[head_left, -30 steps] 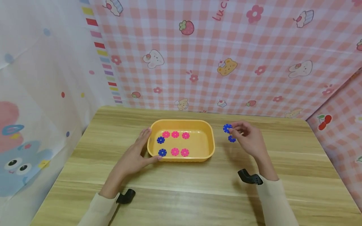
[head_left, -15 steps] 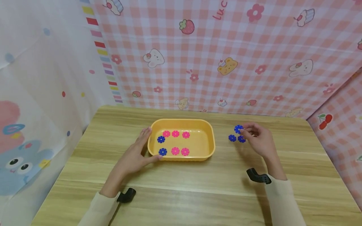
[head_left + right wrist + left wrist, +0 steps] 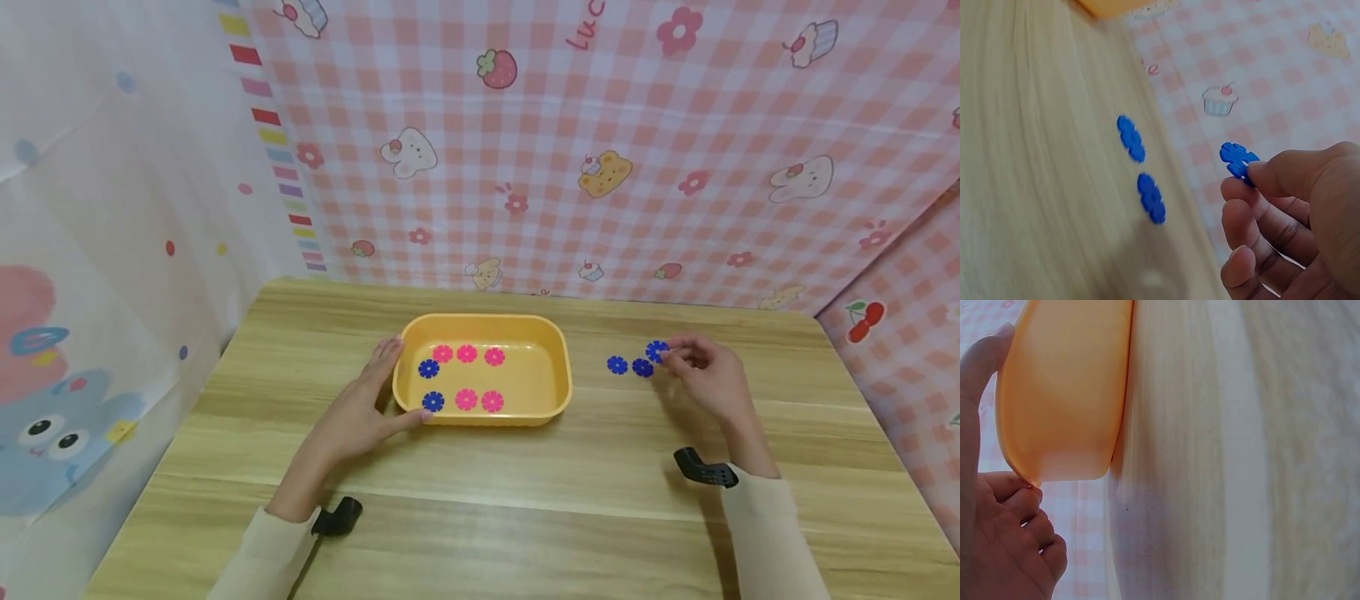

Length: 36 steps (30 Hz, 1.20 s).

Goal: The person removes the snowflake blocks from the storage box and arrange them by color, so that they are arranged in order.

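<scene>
My left hand [image 3: 352,412] grips the left end of a yellow plastic tub [image 3: 534,379], with the thumb at the front rim. In the left wrist view its fingers bend at the rim of the tub [image 3: 1069,387]. Inside lie two blue snowflake discs [image 3: 432,402] and several pink snowflake discs [image 3: 467,400]. To the right of the tub, my right hand [image 3: 708,375] pinches a notched blue snowflake disc [image 3: 1237,159] between thumb and index finger, raised over the table. Two more blue discs [image 3: 617,365] lie below and left of it.
The wood-grain table [image 3: 480,517] meets a pink checked cloth [image 3: 525,167] along its back edge. A white patterned cloth [image 3: 97,250] hangs on the left. Each wrist carries a black camera mount [image 3: 705,468].
My right hand has moved to the right with its blue disc. A second disc on the table, hidden by that hand earlier, now shows. The left hand stays on the tub.
</scene>
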Each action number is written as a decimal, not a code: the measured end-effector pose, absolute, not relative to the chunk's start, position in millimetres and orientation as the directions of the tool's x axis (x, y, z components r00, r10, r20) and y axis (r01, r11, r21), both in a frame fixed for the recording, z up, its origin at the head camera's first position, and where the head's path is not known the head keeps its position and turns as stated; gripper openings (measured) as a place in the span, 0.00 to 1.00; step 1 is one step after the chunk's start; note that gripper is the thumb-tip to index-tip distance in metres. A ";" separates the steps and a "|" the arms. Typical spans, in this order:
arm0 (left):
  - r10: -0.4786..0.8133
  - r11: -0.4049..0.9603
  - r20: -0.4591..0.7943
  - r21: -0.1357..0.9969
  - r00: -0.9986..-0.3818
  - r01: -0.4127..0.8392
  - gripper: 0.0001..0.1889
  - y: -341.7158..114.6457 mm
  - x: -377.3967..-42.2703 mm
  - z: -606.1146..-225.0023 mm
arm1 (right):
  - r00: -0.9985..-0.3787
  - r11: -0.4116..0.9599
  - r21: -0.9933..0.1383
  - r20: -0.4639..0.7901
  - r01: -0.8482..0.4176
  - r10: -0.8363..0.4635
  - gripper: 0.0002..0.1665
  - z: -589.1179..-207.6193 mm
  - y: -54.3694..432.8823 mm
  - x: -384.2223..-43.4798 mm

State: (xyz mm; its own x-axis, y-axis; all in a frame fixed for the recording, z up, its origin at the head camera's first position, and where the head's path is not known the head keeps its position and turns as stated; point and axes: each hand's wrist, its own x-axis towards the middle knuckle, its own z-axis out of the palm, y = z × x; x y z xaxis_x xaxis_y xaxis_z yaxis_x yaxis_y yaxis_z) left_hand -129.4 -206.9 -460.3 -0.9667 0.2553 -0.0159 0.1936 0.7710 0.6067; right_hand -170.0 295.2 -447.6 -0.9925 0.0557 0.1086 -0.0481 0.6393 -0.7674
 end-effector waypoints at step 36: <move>0.258 0.771 -0.028 0.609 -0.966 0.188 0.63 -206.5 -129.3 -458.9 | -0.994 0.801 -0.594 0.028 0.072 0.110 0.14 -472.1 316.7 -175.6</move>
